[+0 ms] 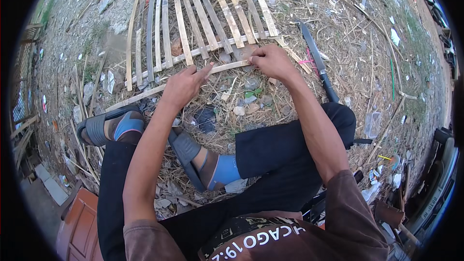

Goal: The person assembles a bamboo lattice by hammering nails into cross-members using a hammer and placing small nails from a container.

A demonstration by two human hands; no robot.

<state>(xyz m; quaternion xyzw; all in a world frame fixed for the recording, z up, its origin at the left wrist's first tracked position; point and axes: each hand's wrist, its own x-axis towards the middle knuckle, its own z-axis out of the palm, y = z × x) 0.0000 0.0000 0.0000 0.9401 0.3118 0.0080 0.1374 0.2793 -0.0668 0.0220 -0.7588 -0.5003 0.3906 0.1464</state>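
Observation:
A thin pale bamboo strip (227, 67) runs crosswise in front of me. My right hand (274, 63) pinches its right end between thumb and fingers. Farther left, my left hand (182, 87) is closed round the same strip, its index finger pointing along it. The strip's left part slants down toward my sandalled foot. Just beyond my hands lies a lattice of long bamboo slats (193, 14), fanned side by side over a crosswise slat (166, 64). Their lower ends stop close to the held strip.
A machete (313, 50) with a black handle lies right of the slats, beside pink string (306, 61). Dry straw, stones and litter cover the ground. My sandals (186, 152) are close below my hands. A reddish-brown panelled piece (79, 224) stands at lower left, a vehicle (437, 188) at right.

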